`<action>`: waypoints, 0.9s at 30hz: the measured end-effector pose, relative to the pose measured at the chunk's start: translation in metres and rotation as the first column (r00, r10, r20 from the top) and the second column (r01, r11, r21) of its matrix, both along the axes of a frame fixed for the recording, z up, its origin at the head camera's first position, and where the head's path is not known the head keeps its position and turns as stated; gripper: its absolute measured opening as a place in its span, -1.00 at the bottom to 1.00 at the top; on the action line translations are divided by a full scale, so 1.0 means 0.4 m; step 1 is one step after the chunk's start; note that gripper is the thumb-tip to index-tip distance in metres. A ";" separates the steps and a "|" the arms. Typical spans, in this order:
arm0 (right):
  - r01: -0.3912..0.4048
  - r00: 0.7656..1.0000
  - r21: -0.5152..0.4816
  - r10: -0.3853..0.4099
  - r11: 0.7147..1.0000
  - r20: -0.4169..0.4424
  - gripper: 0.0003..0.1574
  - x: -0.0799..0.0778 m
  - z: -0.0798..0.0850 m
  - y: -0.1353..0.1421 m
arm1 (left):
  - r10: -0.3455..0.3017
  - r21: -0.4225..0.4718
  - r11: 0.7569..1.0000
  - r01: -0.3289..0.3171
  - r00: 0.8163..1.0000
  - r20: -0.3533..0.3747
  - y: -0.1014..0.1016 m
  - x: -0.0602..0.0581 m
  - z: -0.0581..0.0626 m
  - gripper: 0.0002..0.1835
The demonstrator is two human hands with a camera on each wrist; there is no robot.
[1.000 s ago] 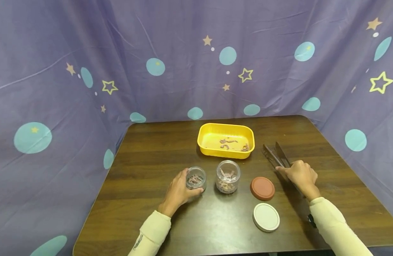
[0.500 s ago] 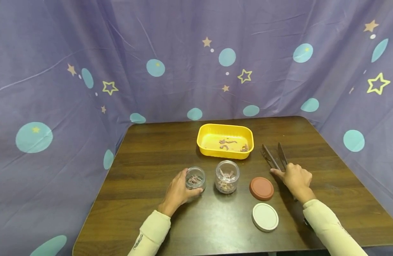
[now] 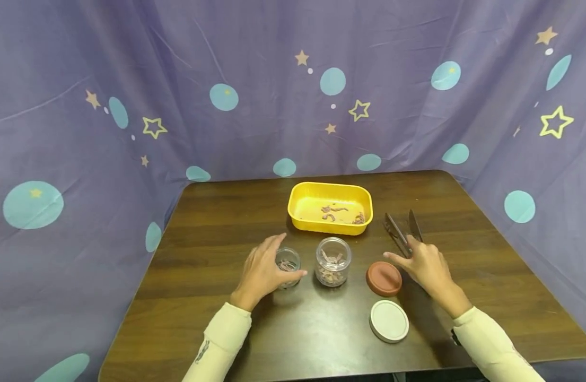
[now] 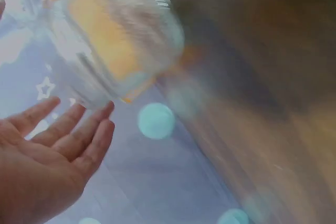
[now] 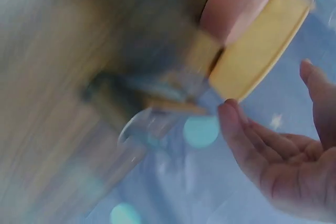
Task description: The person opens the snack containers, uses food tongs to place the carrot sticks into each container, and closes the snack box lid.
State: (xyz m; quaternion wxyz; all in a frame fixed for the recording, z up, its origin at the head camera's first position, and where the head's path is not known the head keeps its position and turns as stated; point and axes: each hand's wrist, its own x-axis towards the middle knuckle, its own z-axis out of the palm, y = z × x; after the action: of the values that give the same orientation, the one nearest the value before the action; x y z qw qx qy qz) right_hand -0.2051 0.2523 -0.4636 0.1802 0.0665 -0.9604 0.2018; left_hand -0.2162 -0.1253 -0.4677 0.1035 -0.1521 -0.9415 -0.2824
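Observation:
My left hand point(image 3: 260, 271) is beside a small glass jar point(image 3: 288, 260) with brownish strips inside. Its fingers are spread, and the left wrist view shows them extended below the blurred jar point(image 4: 115, 30). A second, taller clear jar point(image 3: 333, 262), partly filled with similar strips, stands just right of it. My right hand point(image 3: 428, 268) hovers with thumb and fingers apart between the metal tongs point(image 3: 399, 233) and a reddish-brown lid point(image 3: 384, 278). The tongs lie on the table, their handle end hidden under the hand. In the right wrist view the fingers hold nothing.
A yellow tray point(image 3: 328, 227) with a few brownish strips stands behind the jars. Near the front lies a white lid point(image 3: 389, 321). The wooden table point(image 3: 216, 223) ends at a patterned purple curtain point(image 3: 254, 132) behind.
My right hand has let go of the tongs and shifted left toward the reddish-brown lid. My left hand has loosened from the small jar, its fingers lifting and spreading.

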 end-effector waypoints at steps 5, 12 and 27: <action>-0.163 0.976 -0.053 0.169 0.985 0.137 -0.20 0.021 -0.017 -0.050 | -0.145 -0.027 0.989 0.145 0.989 0.015 0.069 -0.017 0.024 0.17; -0.224 0.936 0.010 0.212 0.975 0.282 0.29 0.038 -0.048 -0.075 | -0.270 -0.023 0.962 0.272 0.960 0.069 0.144 -0.041 0.031 0.15; -0.153 0.931 0.071 0.119 0.986 0.344 0.09 0.000 -0.025 -0.068 | -0.278 0.067 0.961 0.270 0.939 0.204 0.178 -0.053 0.015 0.12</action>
State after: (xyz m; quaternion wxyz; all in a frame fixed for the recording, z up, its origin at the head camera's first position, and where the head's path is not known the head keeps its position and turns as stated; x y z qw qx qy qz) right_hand -0.2050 0.2251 -0.4735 -0.0055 0.1058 -0.9788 0.1755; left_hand -0.2376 -0.0540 -0.4617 -0.0348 -0.2488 -0.9112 -0.3264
